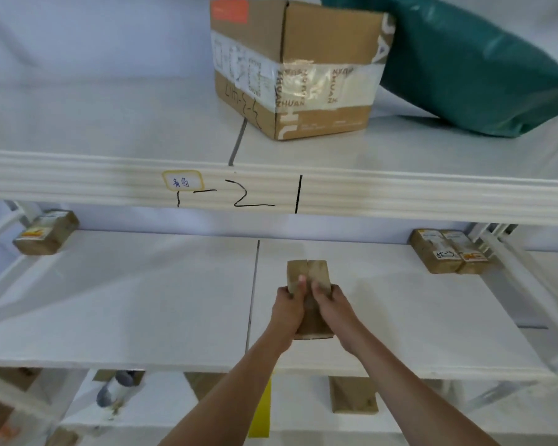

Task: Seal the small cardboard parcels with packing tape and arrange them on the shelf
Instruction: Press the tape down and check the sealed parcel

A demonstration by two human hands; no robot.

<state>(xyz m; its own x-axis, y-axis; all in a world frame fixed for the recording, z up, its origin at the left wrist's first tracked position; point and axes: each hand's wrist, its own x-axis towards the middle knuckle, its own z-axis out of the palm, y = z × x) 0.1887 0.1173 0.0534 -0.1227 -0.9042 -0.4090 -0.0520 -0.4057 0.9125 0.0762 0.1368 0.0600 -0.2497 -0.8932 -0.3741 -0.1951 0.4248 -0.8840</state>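
Observation:
A small brown cardboard parcel [308, 272] sits over the middle shelf [142, 300], near its centre, with a seam running down its top. My left hand [289, 305] grips its left side, thumb on top. My right hand [327, 300] grips its right side, thumb also on top. Whether the parcel rests on the shelf board or hangs just above it, I cannot tell. One more small parcel [45, 233] with a label lies at the shelf's far left. Two labelled parcels [448, 252] lie side by side at its far right.
On the upper shelf [110, 123] stand a large taped cardboard box [297, 66] and a green bag [477, 69]. The shelf's front rail [78, 178] carries a handwritten label. Below, a lower level holds a brown parcel [353, 395], a yellow item [260, 410] and a tape roll [116, 386].

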